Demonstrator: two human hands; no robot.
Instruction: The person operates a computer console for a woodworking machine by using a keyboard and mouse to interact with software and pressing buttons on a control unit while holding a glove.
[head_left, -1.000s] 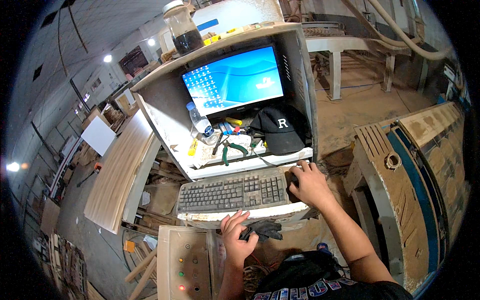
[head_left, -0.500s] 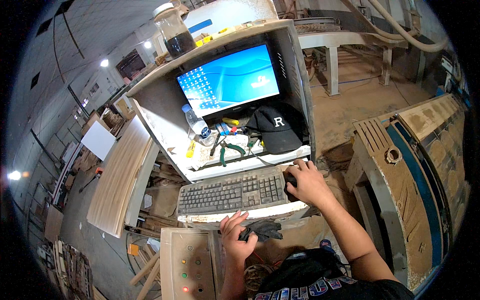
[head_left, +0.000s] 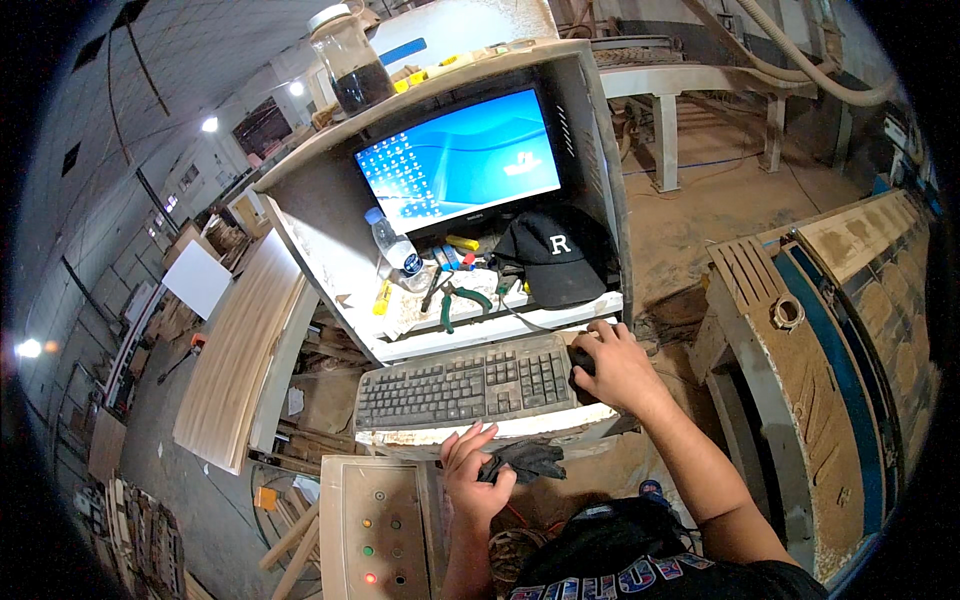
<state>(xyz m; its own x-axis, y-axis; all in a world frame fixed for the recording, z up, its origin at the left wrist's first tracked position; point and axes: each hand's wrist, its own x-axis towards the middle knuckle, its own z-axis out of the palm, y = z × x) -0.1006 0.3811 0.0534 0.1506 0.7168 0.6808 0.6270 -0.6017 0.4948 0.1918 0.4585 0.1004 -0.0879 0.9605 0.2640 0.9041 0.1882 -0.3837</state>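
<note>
1. Mouse [head_left: 580, 362], a dark one, sat at the right end of the keyboard tray, just right of frame centre, almost wholly covered by the person's right hand [head_left: 618, 368], which was cupped over it in a loose grasp.
2. Left hand [head_left: 475, 480] rested lower down, at the front edge of the tray, fingers spread and released, touching a crumpled dark glove [head_left: 528, 460] without clearly gripping it.
3. A grey keyboard [head_left: 462, 382] lay untouched between the two hands, dust along its front lip.
4. Above it, the monitor [head_left: 460, 160] in the dusty cabinet [head_left: 320, 215] showed only a blue desktop with rows of icons; no program window appeared open, so the computer work looked barely begun, with everything past the pointer still left to do.
5. On the cabinet's worktop [head_left: 480, 325] under the screen stood a plastic bottle [head_left: 392, 248], green-handled pliers [head_left: 455, 303] and a black cap [head_left: 552, 262].
6. A panel of coloured buttons [head_left: 378, 530] at lower centre went untouched.
</note>
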